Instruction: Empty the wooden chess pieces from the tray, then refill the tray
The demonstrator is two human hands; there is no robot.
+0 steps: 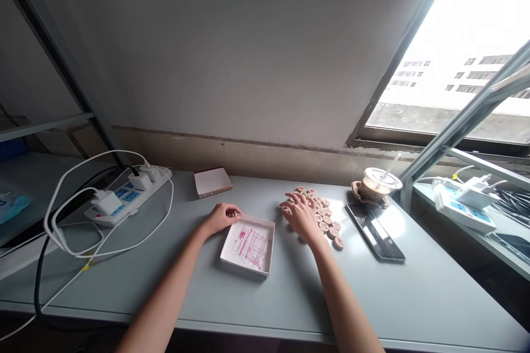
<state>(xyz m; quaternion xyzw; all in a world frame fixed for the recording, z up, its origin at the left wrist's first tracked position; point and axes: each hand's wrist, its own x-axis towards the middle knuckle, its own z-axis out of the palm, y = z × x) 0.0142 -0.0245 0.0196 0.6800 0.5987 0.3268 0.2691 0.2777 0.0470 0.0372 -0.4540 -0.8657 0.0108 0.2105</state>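
My left hand (222,218) is closed on the far left corner of a shallow white box (271,248), thumb and fingers at its rim. Inside the box lies a folded sheet printed with red lines (253,246). To the right, my right hand (301,215) rests over a cluster of round wooden Chinese chess pieces (326,219), its fingers spread apart. Some pieces are hidden under that palm. One piece (285,209) shows by the fingertips; whether they touch it, I cannot tell.
Behind the box stands a box lid (213,182). At right are a phone (375,231) and a lidded drink cup (376,183) in a brown holder. A power strip (128,196) with plugs and looping white cables (53,204) occupies the left. Metal frame posts rise on both sides.
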